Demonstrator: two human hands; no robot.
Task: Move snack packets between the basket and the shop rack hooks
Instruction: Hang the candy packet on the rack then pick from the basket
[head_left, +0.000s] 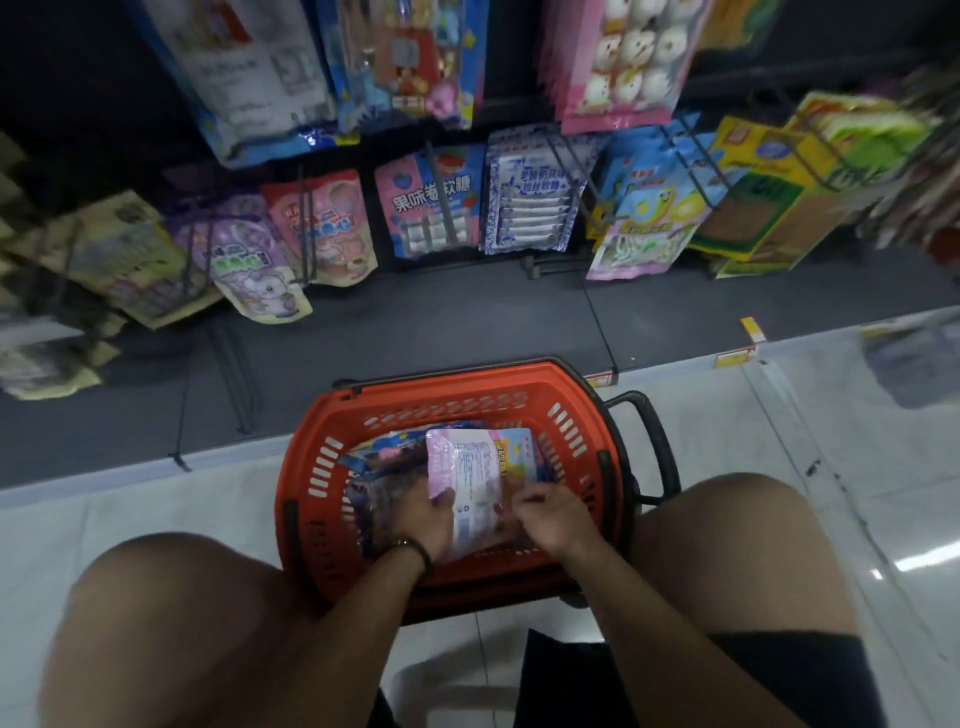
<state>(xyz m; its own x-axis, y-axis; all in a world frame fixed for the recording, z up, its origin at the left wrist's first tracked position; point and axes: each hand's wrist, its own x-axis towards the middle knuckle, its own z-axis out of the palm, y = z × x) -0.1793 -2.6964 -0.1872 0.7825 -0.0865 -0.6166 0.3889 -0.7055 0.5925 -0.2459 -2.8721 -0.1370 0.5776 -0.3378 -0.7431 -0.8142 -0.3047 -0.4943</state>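
Observation:
An orange plastic basket (322, 441) stands on the floor between my knees, holding several snack packets. On top lies a pink-and-white packet (475, 473) with its printed back up. My left hand (423, 519) grips its left edge and my right hand (550, 519) pinches its right edge, both inside the basket. A blue packet (384, 449) shows beneath it on the left. Above, the rack hooks (306, 228) carry hanging packets, among them a matching pink and blue packet (641, 223) at the right.
A dark grey base shelf (467, 322) runs between the rack and the basket. The basket's black handle (657, 441) sticks out to the right. Yellow price tags (735, 358) sit on the shelf edge. My bare knees flank the basket on a glossy white tile floor (831, 441).

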